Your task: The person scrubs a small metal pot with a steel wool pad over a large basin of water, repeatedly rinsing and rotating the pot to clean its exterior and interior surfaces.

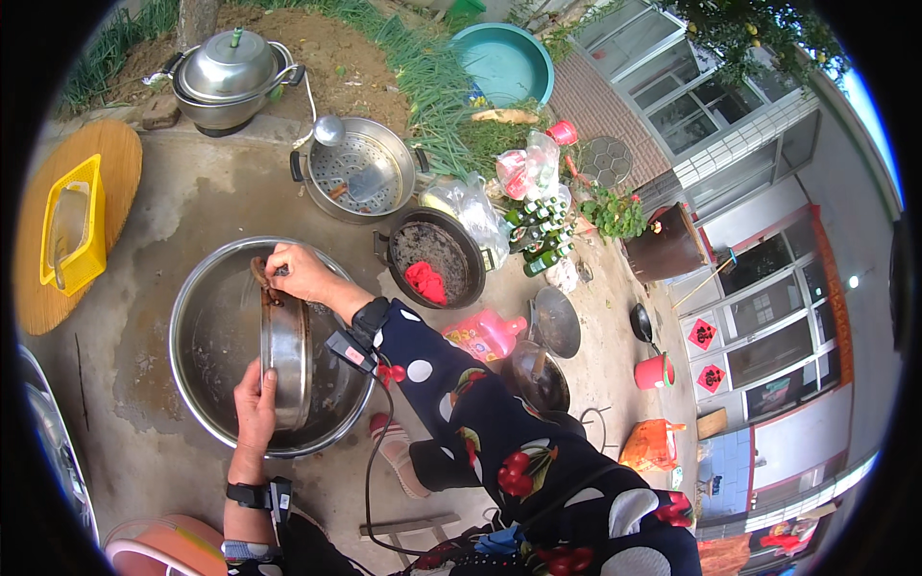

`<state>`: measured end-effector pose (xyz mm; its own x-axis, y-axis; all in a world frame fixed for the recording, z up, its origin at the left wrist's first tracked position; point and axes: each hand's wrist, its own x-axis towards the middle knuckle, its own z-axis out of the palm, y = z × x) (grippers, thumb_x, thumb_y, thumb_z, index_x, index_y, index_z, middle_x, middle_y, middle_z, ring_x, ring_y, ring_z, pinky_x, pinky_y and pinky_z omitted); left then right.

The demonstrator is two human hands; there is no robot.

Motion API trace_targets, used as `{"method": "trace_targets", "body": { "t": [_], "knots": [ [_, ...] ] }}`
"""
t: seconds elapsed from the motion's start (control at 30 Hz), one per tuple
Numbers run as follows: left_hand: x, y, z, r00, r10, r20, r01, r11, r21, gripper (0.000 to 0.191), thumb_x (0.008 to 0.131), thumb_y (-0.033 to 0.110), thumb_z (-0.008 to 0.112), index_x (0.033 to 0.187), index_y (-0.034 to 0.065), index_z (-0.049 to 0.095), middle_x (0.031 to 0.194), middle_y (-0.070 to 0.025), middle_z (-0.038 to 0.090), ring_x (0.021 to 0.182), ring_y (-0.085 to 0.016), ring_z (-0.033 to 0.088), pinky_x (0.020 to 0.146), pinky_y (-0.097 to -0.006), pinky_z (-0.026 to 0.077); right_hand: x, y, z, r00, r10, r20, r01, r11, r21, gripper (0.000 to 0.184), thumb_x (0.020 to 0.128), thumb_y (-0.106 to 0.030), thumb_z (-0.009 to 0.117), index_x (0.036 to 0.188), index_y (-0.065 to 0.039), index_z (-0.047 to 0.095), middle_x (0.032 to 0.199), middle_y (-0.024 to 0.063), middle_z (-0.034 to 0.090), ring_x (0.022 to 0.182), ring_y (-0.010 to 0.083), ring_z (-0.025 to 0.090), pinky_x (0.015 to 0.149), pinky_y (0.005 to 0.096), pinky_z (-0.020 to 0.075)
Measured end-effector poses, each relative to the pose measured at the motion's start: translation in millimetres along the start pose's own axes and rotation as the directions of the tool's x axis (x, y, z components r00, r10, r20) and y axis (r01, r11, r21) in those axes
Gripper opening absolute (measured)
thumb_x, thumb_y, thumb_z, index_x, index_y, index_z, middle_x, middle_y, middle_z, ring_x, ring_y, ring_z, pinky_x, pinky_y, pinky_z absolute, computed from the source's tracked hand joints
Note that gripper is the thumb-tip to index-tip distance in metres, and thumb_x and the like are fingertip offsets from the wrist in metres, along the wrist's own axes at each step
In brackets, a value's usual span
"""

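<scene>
A wide metal basin (pixel 209 345) with some water in it stands on the ground before me. Inside it a stainless steel pot (pixel 287 360) is tipped up on its side. My left hand (pixel 256 407) grips the pot's near rim, thumb on the outer wall. At the pot's far end my right hand (pixel 299 273) is closed on a small dark scrubber, pressed near the brown, stained handle (pixel 268 288). How much of the scrubber lies inside the fingers is hidden.
Around the basin are a steamer pot (pixel 360 169), a black pan (pixel 439 248) with a red cloth (pixel 425 282), a pink plastic jug (pixel 486 335), woks (pixel 556 322) and green bottles (pixel 540 263). A yellow basket (pixel 92 245) sits on a round board (pixel 119 165); an orange bucket (pixel 169 540) stands nearby.
</scene>
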<state>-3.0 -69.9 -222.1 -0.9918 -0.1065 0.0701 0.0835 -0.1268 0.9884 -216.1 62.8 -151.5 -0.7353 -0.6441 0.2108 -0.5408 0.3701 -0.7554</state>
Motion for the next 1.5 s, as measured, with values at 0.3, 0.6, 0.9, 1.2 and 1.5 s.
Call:
{"method": "trace_targets", "body": {
  "t": [0.3, 0.6, 0.9, 1.2, 1.5],
  "knots": [
    [3.9, 5.4, -1.4, 0.999, 0.018, 0.035, -0.019, 0.999, 0.04, 0.027, 0.105, 0.013, 0.051, 0.125, -0.0022, 0.061, 0.106, -0.001, 0.067, 0.096, -0.007, 0.056, 0.087, -0.0231, 0.045, 3.4, -2.1, -2.2, 0.981, 0.195, 0.016, -0.194, 0.981, -0.026, 0.01, 0.068, -0.008, 0.077, 0.076, -0.005, 0.071, 0.081, 0.0096, 0.061, 0.081, 0.0257, 0.061, 0.07, 0.0366, 0.0467],
    [5.5, 2.9, -1.4, 1.0, 0.008, -0.001, -0.008, 0.996, -0.094, 0.024, 0.103, 0.01, 0.054, 0.122, -0.0022, 0.062, 0.103, 0.0006, 0.067, 0.094, -0.007, 0.055, 0.084, -0.0233, 0.046, 3.7, -7.0, 0.6, 0.999, 0.015, 0.05, -0.016, 0.999, 0.03, 0.009, 0.066, -0.006, 0.076, 0.072, -0.005, 0.07, 0.078, 0.0094, 0.061, 0.077, 0.0267, 0.061, 0.066, 0.0381, 0.046],
    [5.2, 3.7, -2.3, 1.0, 0.001, 0.014, -0.001, 1.0, 0.011, 0.022, 0.103, 0.012, 0.055, 0.119, -0.002, 0.063, 0.097, 0.0012, 0.065, 0.09, -0.007, 0.053, 0.083, -0.0239, 0.045, 3.7, -0.7, -0.4, 0.993, 0.116, 0.012, -0.116, 0.992, -0.055, 0.008, 0.068, -0.008, 0.076, 0.073, -0.005, 0.07, 0.081, 0.0102, 0.061, 0.08, 0.0274, 0.061, 0.069, 0.0385, 0.0465],
    [4.9, -0.5, -0.7, 1.0, 0.019, 0.017, -0.019, 1.0, -0.013, 0.023, 0.103, 0.012, 0.054, 0.118, -0.0025, 0.063, 0.099, -0.0007, 0.066, 0.092, -0.008, 0.054, 0.084, -0.0245, 0.045, -6.2, 10.5, 2.3, 0.98, 0.175, -0.092, -0.184, 0.977, -0.104, 0.01, 0.07, -0.01, 0.074, 0.08, -0.008, 0.073, 0.083, 0.0114, 0.061, 0.081, 0.0309, 0.061, 0.07, 0.0407, 0.0469],
    [3.7, -3.5, -2.2, 0.999, -0.003, 0.039, 0.003, 1.0, -0.006, 0.027, 0.105, 0.014, 0.053, 0.124, -0.0041, 0.06, 0.106, -0.0011, 0.066, 0.094, -0.008, 0.056, 0.086, -0.0235, 0.045, -22.3, 6.8, 4.2, 0.995, 0.084, -0.059, -0.086, 0.996, -0.036, 0.007, 0.072, -0.01, 0.074, 0.079, -0.008, 0.073, 0.085, 0.0101, 0.061, 0.081, 0.0292, 0.061, 0.07, 0.0403, 0.047]
  ]
}}
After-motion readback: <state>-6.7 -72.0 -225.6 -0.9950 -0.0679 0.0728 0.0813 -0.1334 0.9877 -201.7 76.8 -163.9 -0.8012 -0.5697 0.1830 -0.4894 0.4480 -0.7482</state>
